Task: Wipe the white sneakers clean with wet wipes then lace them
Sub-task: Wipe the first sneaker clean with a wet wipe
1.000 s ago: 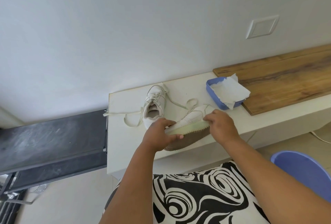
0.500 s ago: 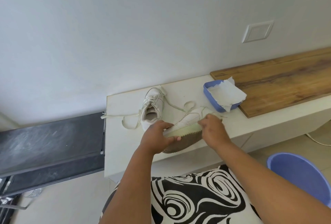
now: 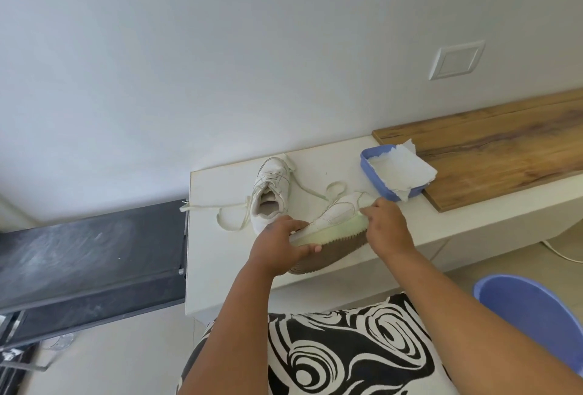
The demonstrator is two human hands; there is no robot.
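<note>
Here the left hand grips the tilted sneaker; right hand pinches a wipe.

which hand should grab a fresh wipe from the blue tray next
Right. The right hand is at the toe of the held sneaker, closest to the blue tray of wipes. The left hand grips the heel, steadying the shoe, and is farther away.

Soft, even daylight fills the scene, bright on the wall and the worktop. Shadows stay faint (a pale one under the worktop's front edge). No glare. Wide-angle distortion bends lines near the edges; focus is fairly sharp throughout.
</note>
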